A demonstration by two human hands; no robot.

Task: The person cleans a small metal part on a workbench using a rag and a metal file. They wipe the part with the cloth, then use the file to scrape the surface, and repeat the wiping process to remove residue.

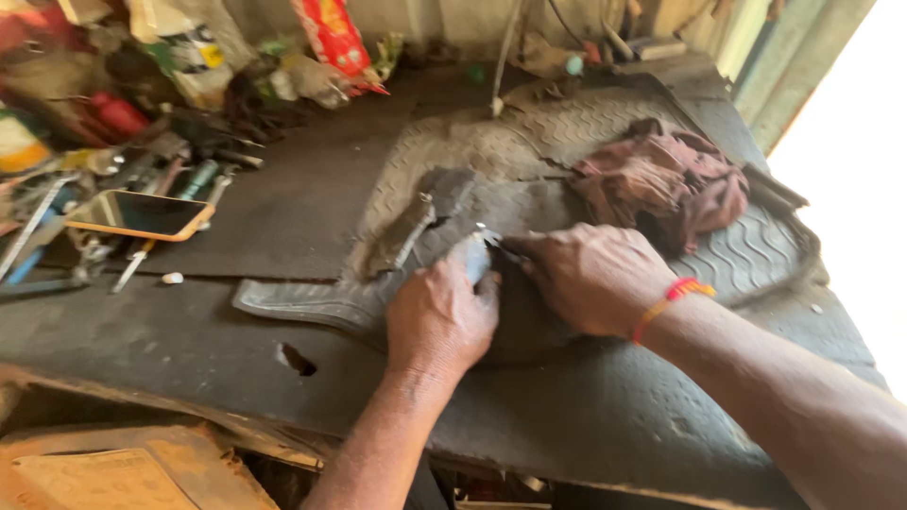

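Observation:
My left hand (440, 316) presses down on a grey rubber piece (470, 255) that lies on a dusty ribbed rubber mat (529, 142). My right hand (590, 277), with an orange thread band at the wrist, is closed around a small metal tool (491, 238) whose tip meets the grey piece just beyond the left fingers. The tool's handle is hidden in the palm. A flat dark strip (416, 227) lies on the mat just left of the hands.
A crumpled brownish-red rag (666, 179) sits on the mat behind my right hand. A phone in an orange case (140, 214) lies at the left among several hand tools (142, 255). Bags and clutter (189, 47) line the back. The dark worktop (170, 331) has a hole (296, 359).

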